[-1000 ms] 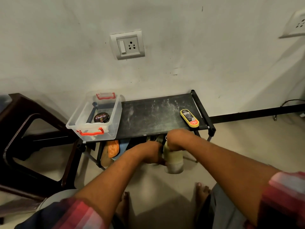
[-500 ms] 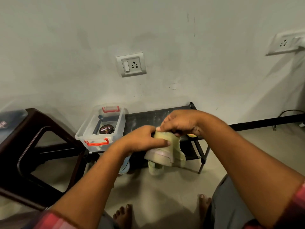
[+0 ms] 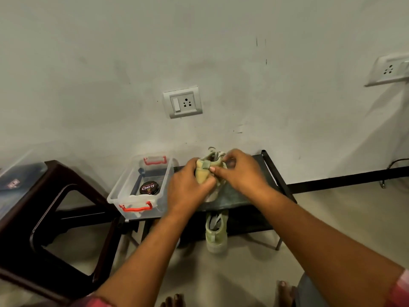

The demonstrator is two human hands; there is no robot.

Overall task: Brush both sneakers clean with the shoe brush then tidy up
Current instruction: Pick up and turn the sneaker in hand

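Note:
Both my hands hold a pale green sneaker (image 3: 204,173) over the top of the black shoe rack (image 3: 269,171), heel toward me. My left hand (image 3: 188,187) grips its left side and my right hand (image 3: 240,171) pinches the heel and collar from the right. The second pale green sneaker (image 3: 216,232) stands on the floor just below, toe under the rack's lower shelf. The shoe brush is hidden behind my right hand.
A clear plastic box (image 3: 141,189) with red handles sits on the rack's left end, a black Cherry polish tin (image 3: 149,187) inside. A dark brown plastic stool (image 3: 51,218) stands at left. Wall sockets (image 3: 182,104) are above. My bare feet (image 3: 285,292) are on the floor.
Both hands have lifted one sneaker from the floor in front of the rack up over its top shelf. The view has tilted upward. The other sneaker stayed on the floor.

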